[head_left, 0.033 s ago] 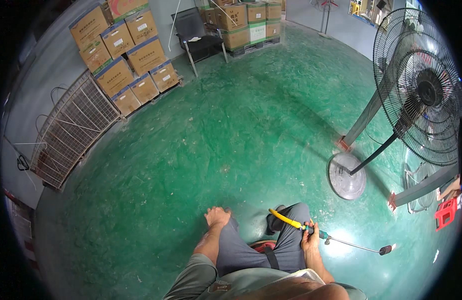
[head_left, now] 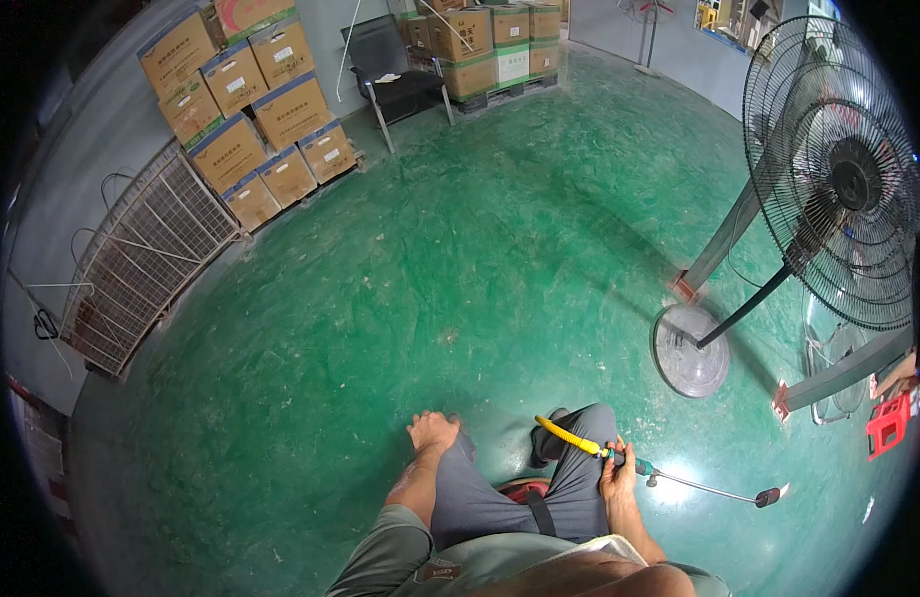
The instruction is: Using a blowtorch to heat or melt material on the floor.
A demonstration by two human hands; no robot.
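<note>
torch [head_left: 644, 466] on a yellow hose [head_left: 567, 436] sits in the right hand [head_left: 620, 480], fingers curled round its handle beside the right thigh; the left hand [head_left: 433, 432] lies loosely open on the left knee. toward the floor's right edge, a black fan [head_left: 856, 174] obstructs; cartons [head_left: 286, 109] and a mesh rack [head_left: 162, 239] line its left edge.

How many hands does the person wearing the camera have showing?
2: the left hand rests on the left knee, and the right hand holds a torch with a green handle.
</note>
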